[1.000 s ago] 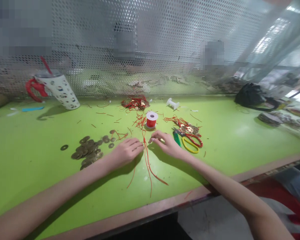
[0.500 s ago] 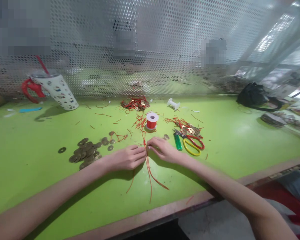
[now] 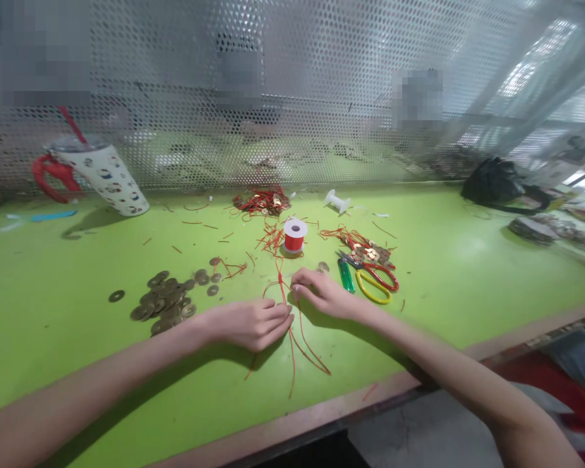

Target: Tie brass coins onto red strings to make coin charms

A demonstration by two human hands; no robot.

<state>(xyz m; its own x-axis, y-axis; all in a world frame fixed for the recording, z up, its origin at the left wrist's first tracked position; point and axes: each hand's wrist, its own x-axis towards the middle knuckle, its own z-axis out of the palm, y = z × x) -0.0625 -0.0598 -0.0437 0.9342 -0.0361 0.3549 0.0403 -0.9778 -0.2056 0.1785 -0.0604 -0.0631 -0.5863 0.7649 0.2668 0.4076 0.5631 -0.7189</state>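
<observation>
A red cord (image 3: 281,281) with a loop at its top and a knot below lies in front of me, its loose ends trailing toward the table's front edge. My left hand (image 3: 259,325) is closed, pinching the strands below the knot. To the right of the knot, my right hand (image 3: 325,295) has thumb and fingertips together on a single strand that curves out and hangs down. Beyond the hands stands a spool of red cord (image 3: 294,242). Left of my left hand is a heap of holed bronze coins (image 3: 168,299).
Scissors (image 3: 374,286) and a green lighter (image 3: 346,275) lie right of my right hand, by corded coins (image 3: 365,247). Another corded pile (image 3: 262,201) and a white empty spool (image 3: 337,201) are farther back. A patterned cup (image 3: 110,179) stands left, before a perforated metal screen (image 3: 302,149).
My left hand has slid down the strands, away from the knot. My right hand has moved slightly right, and side strands now bow out from the knot.
</observation>
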